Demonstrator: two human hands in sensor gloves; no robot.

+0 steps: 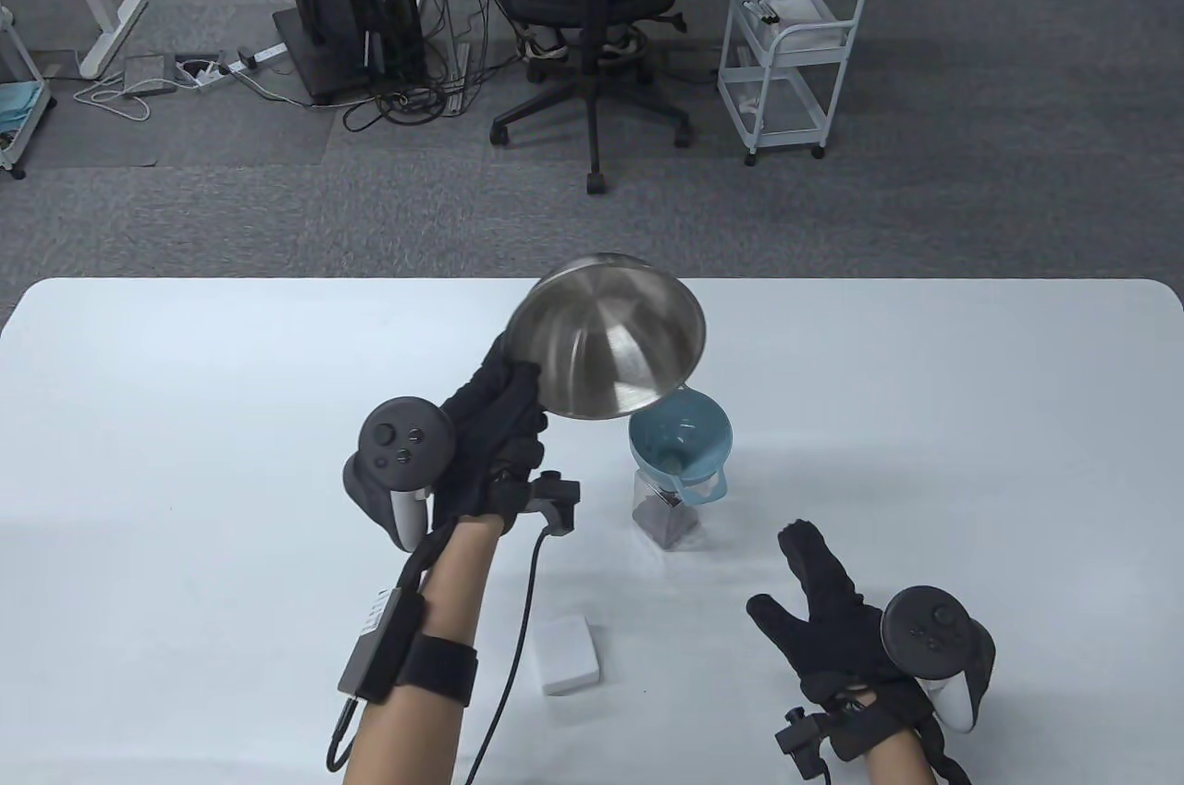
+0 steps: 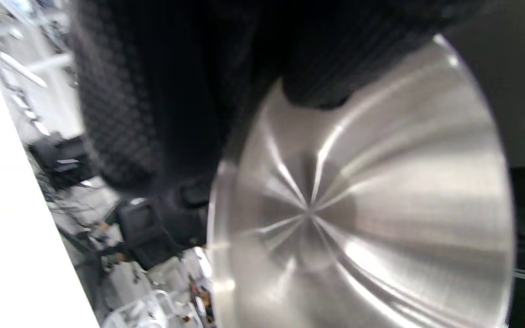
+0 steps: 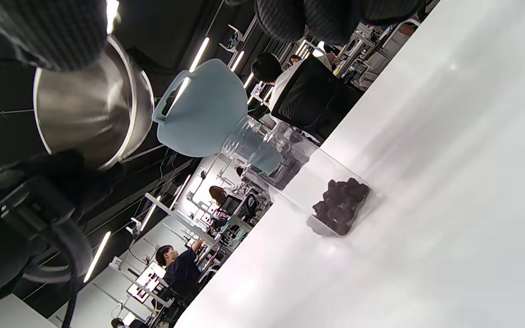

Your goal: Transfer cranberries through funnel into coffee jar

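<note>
We count one steel bowl (image 1: 606, 339), one blue funnel (image 1: 682, 443), one clear jar (image 1: 668, 519), one small white box (image 1: 566, 655) and two gloved hands on the white table (image 1: 185, 415).

Our left hand (image 1: 490, 443) grips the steel bowl by its rim at about 7 o'clock of the bowl and holds it raised and tipped far over, its brushed underside turned toward the table view. The bowl's lowered edge hangs at roughly 11 o'clock of the funnel, just above its rim.

The funnel sits in the mouth of the jar, and the jar stands upright on the table near its centre. A heap of dark cranberries (image 3: 342, 205) lies at the jar's bottom.

Our right hand (image 1: 837, 619) rests on the table with fingers spread and holding nothing, at about 5 o'clock of the jar and apart from it.

The white box lies flat at 7 o'clock of the jar, just right of our left forearm.
</note>
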